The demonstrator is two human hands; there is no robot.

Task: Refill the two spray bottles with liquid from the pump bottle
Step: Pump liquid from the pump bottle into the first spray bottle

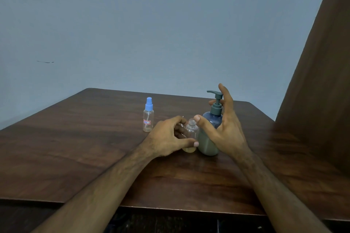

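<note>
Open spray bottle (191,135) stands uncapped on the tabletop (75,138), a little yellowish liquid at its base, left hand (166,138) grasping it; pump bottle (211,130) touches it, right hand (225,130) released beside the pump; capped spray bottle (148,117) waits, red-bordered label unreadable

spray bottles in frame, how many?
2. The capped spray bottle stands alone at the table's far left-centre; the open spray bottle is held by the left hand, beside the pump bottle.
</note>
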